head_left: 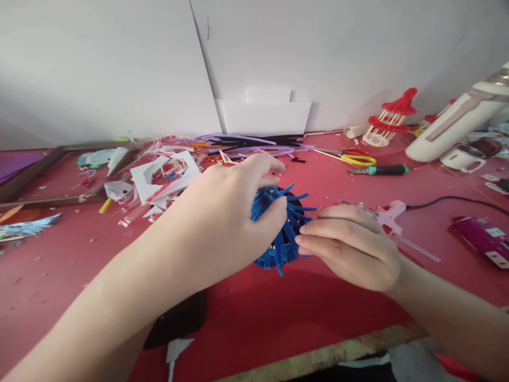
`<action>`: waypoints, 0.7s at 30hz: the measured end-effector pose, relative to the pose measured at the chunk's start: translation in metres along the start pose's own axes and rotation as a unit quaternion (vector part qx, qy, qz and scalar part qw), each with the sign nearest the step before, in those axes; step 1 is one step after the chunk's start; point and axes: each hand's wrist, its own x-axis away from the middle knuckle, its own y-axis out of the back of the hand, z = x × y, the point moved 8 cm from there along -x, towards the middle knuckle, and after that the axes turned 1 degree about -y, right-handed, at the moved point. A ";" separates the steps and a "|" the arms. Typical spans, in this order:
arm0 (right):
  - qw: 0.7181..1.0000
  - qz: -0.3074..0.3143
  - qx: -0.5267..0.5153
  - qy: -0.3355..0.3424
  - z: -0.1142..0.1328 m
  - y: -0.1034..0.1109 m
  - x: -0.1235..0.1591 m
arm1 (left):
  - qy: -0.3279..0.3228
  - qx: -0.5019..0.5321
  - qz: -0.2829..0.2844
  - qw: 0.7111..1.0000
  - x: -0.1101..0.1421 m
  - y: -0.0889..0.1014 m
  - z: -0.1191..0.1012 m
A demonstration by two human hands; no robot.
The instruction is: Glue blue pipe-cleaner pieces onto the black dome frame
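A blue pipe-cleaner piece (268,257) is between my hands over the red table, its bent strands fanning out around a dark, partly covered middle. My left hand (222,212) reaches across from the left and grips the top of it, thumb on the near side and fingers beyond. On the right side, my right hand (353,246) has its fingers drawn together at the tips of the blue strands. Exactly which strand those fingertips pinch is hidden. Part of the blue piece lies behind my left hand and thumb.
Purple and black pipe cleaners (254,142) lie along the wall beside white paper scraps (159,175). Rightward are yellow-handled scissors (360,159), a utility knife (382,170), a pink glue gun (392,216), a red-roofed stick model (387,122), a flask (449,124) and a cup (463,159). A black phone (181,318) lies nearby.
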 end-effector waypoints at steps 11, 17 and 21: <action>1.000 0.012 -0.007 -0.001 0.002 0.000 0.002 | -0.016 -0.007 -0.004 1.000 -0.001 -0.005 -0.001; 1.000 0.007 -0.011 -0.003 0.000 -0.002 0.002 | -0.007 -0.016 -0.013 1.000 -0.002 -0.005 -0.002; 1.000 0.008 -0.002 0.000 0.001 -0.003 0.002 | -0.013 -0.018 -0.016 1.000 -0.002 -0.006 -0.004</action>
